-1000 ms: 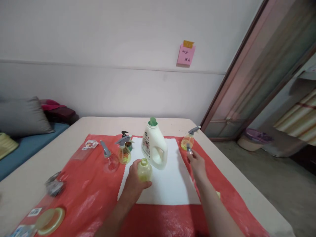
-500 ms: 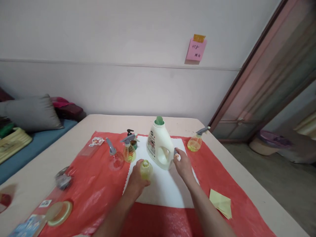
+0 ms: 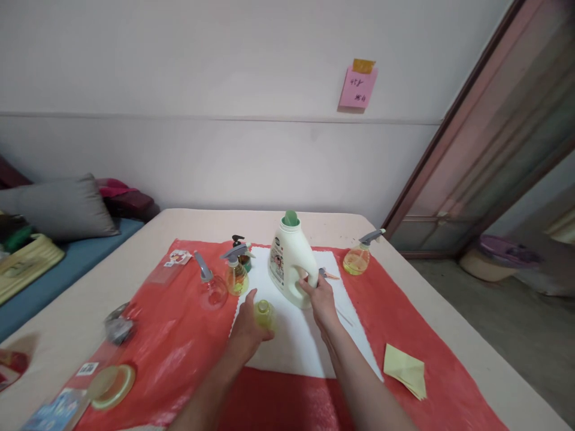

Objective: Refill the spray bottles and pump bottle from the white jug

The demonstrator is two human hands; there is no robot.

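Note:
My left hand [image 3: 249,326] is wrapped round a small round yellow bottle [image 3: 264,315] with an open neck, standing on a white mat [image 3: 305,341]. My right hand [image 3: 320,294] grips the handle of a white detergent jug [image 3: 290,262] with a green cap, upright at the back of the mat. A grey spray-pump head with a thin tube [image 3: 330,275] lies on the mat just right of that hand.
A red sheet [image 3: 175,353] covers the beige table [image 3: 202,224]. On it stand a clear spray bottle [image 3: 211,287], a yellow spray bottle [image 3: 236,272], a dark pump bottle [image 3: 240,248] and another yellow sprayer [image 3: 359,256]. A yellow folded cloth [image 3: 406,371] lies right; a lid [image 3: 110,386] left.
My right hand moved left from near the far-right sprayer to the jug's handle, and the pump head it carried now lies on the mat. My left hand kept its hold on the small bottle.

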